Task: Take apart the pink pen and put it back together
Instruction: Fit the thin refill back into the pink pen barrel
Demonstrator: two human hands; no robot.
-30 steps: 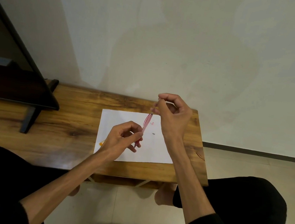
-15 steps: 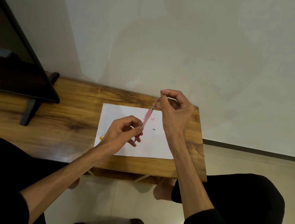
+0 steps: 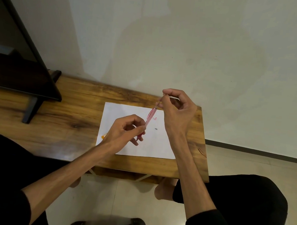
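Note:
A translucent pink pen barrel [image 3: 149, 119] slants above a white sheet of paper [image 3: 156, 146]. My left hand [image 3: 123, 131] pinches its lower, tip end. My right hand [image 3: 177, 112] pinches a thin part [image 3: 159, 102] sticking out of the barrel's upper end. Two loose bits lie on the sheet: a small pink piece [image 3: 154, 118] and a tiny dark piece [image 3: 156, 129]. My left fingers hide the pen's tip.
The paper lies on a wooden table [image 3: 69, 121] set against a pale wall. A dark monitor on a black stand [image 3: 31, 106] fills the left. An orange scrap [image 3: 103, 136] peeks out at the sheet's left edge. My black-clad knees frame the table's near edge.
The view has tilted slightly, so table and hands sit a little higher in frame. Both hands keep their hold on the pen, with hardly any shift between them.

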